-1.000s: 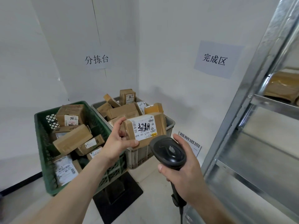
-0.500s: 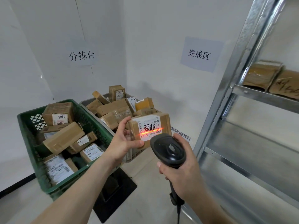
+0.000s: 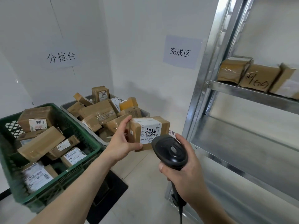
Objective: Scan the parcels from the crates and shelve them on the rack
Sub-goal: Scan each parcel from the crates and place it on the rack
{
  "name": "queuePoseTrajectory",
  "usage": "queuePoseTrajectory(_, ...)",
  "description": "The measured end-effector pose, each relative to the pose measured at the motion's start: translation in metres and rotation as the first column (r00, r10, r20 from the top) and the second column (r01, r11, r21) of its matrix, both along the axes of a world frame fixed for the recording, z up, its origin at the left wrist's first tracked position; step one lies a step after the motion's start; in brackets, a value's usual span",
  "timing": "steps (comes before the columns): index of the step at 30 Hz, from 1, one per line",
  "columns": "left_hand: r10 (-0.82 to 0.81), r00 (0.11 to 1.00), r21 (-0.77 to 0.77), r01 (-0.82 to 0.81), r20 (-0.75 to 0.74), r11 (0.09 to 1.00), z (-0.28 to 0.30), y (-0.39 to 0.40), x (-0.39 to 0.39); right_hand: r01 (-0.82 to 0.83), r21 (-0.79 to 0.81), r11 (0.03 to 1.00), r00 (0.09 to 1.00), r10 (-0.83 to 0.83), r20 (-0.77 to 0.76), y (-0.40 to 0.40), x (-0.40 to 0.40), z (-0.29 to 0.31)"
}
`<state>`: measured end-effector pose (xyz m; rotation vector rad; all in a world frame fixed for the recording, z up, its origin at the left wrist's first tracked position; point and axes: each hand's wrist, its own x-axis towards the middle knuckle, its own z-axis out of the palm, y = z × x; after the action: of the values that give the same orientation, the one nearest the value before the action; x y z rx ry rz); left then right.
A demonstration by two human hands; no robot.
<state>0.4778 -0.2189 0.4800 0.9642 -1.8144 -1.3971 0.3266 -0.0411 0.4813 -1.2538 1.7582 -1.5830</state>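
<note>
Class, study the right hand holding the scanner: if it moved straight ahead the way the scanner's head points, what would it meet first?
Most likely the parcel that the left hand holds: the scanner in the right hand faces its white label. A single view leaves the gap between them unclear.

Crates (image 3: 90, 143) left of rack (image 3: 202, 88)

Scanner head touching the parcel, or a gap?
Cannot tell. In the head view the scanner overlaps the lower right corner of the parcel held by the left hand; no gap or contact shows.
</note>
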Motion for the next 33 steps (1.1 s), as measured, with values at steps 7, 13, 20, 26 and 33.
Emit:
queuePoseTrajectory(7, -0.246, 0.896, 0.0, 0.265, 0.37, 0.964, 0.049, 0.005, -0.047, -0.098, 0.039, 0.994, 0.986, 0.102, -0.128, 0.034, -0.054, 0.01)
queuePoseTrajectory(13, -0.361, 0.71, 0.039, 0.426, 0.604, 0.904, 0.078, 0.016, -0.098, -0.108, 0.072, 0.991, 0.983, 0.118, -0.143, 0.057, -0.093, 0.007)
queuePoseTrajectory(20, -0.373, 0.613, 0.051, 0.477, 0.697, 0.878, 0.087, 0.032, -0.152, -0.083, 0.045, 0.996, 0.979, 0.089, -0.182, 0.081, -0.131, -0.001)
queuePoseTrajectory(26, -0.353, 0.591, 0.041, 0.474, 0.725, 0.88, 0.082, 0.045, -0.183, -0.063, 0.026, 0.998, 0.973, 0.067, -0.222, 0.097, -0.164, 0.001)
queuePoseTrajectory(33, -0.357, 0.589, 0.052, 0.47, 0.725, 0.881, 0.079, 0.06, -0.206, -0.077, 0.019, 0.997, 0.974, 0.079, -0.212, 0.116, -0.191, 0.007)
